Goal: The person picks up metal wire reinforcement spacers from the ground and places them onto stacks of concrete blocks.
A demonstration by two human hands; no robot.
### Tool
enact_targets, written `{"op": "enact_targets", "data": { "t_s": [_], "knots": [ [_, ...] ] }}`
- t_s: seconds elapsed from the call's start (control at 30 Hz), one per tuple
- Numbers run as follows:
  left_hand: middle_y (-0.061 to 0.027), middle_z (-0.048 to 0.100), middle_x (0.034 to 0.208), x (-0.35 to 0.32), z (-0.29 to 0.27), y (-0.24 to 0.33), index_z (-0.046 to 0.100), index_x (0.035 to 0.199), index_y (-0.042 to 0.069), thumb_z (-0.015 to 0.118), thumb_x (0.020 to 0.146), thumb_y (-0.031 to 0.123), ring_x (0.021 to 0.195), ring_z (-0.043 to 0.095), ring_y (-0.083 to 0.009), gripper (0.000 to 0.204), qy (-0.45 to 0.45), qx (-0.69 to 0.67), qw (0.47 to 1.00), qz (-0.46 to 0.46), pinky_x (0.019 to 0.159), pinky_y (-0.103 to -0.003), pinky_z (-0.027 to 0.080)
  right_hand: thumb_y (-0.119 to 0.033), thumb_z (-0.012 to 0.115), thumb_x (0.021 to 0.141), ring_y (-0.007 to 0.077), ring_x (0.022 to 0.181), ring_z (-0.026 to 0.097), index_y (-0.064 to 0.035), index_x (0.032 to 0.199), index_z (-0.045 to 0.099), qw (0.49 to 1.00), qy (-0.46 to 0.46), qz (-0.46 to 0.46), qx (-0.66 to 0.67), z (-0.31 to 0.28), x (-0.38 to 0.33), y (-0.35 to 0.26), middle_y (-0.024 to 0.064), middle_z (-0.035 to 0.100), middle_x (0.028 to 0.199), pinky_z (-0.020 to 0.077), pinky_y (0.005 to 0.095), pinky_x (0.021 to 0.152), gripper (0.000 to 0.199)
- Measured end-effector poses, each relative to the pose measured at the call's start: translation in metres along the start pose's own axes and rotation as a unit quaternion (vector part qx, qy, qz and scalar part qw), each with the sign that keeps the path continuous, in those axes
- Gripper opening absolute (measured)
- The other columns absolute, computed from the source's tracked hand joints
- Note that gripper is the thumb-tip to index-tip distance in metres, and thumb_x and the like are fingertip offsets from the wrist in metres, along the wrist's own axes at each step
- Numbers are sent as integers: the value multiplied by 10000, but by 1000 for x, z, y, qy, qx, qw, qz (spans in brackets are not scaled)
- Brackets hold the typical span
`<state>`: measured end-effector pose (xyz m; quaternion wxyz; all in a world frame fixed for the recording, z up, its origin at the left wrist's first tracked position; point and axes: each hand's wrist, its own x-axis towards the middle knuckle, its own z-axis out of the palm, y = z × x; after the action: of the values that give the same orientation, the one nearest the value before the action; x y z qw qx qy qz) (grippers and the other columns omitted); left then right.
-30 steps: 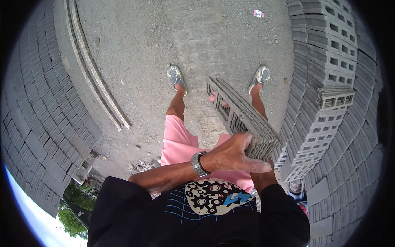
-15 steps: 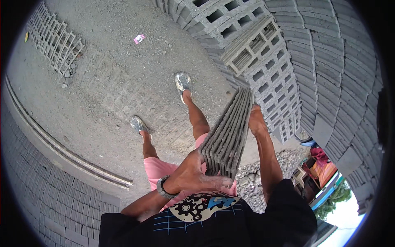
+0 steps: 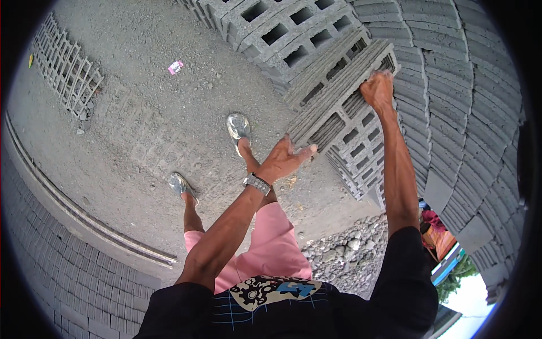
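A long grey concrete hollow block (image 3: pixel 341 99) with a ridged side lies slantwise between my hands, rectangular openings along its right face. Whether it is one piece or several thin layers, I cannot tell. My left hand (image 3: pixel 285 158), a watch on its wrist, grips the near end with the thumb stretched along the lower edge. At the far end, my right hand (image 3: pixel 379 93) is closed over the rim, its fingertips partly hidden. Beneath and beside it is a stack of hollow blocks (image 3: pixel 357 176); a similar ridged block (image 3: pixel 307 93) sits just left of the held one.
More hollow blocks (image 3: pixel 276 34) are piled ahead. A tall wall of stacked grey slabs (image 3: pixel 446 96) rises at my right. Gravel (image 3: pixel 344 248) lies near my right leg. A lattice of concrete frames (image 3: pixel 68 68) stands far left, and a long rail (image 3: pixel 84 209) runs along the left ground.
Both hands have carried the ridged block away from my body, forward and right, onto the stack. It has turned, so its openings now show. My arms are stretched further out.
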<state>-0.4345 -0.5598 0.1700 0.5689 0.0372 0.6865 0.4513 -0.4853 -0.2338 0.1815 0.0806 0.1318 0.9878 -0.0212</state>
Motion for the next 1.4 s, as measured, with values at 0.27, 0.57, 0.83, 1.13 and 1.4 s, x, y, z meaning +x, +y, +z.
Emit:
{"op": "enact_targets", "data": {
  "t_s": [0.27,0.57,0.83,1.13,1.4],
  "knots": [
    [-158,557,750,40,-10,24,539,800,-34,561,737,824,745,585,-242,861,-30,21,999,6,667,-372,479,-100,546,721,417,792,596,74,716,646,999,-32,6,-22,22,41,24,287,639,742,361,423,910,201],
    [-197,692,880,32,-21,-27,623,1016,-16,615,832,637,909,683,-337,679,56,56,995,55,789,-407,525,-266,664,738,327,1107,573,-2,1012,665,977,-99,-27,-186,49,53,16,190,665,1074,307,422,1050,381],
    [-98,666,778,-84,-157,-263,622,1005,-4,587,959,348,656,654,-148,357,236,-378,888,-111,567,-262,523,-378,727,783,365,1224,526,-14,1095,674,977,0,76,-198,-41,2,-66,196,646,1189,353,464,1039,483],
    [-187,592,1234,-158,-288,-301,365,1434,63,386,975,558,1087,607,-305,675,178,-548,808,-125,791,-491,539,-526,416,993,278,1201,562,-18,1299,583,940,-32,140,308,-17,-62,-504,270,585,1253,426,412,999,616],
    [-188,450,1426,-248,-498,-187,409,1423,34,328,937,695,1286,461,-285,824,29,-647,741,177,1043,-438,371,-533,338,1003,347,1212,513,-29,1228,624,969,-195,-20,149,49,-40,-638,198,601,1263,287,466,1063,621]
  ]
}}
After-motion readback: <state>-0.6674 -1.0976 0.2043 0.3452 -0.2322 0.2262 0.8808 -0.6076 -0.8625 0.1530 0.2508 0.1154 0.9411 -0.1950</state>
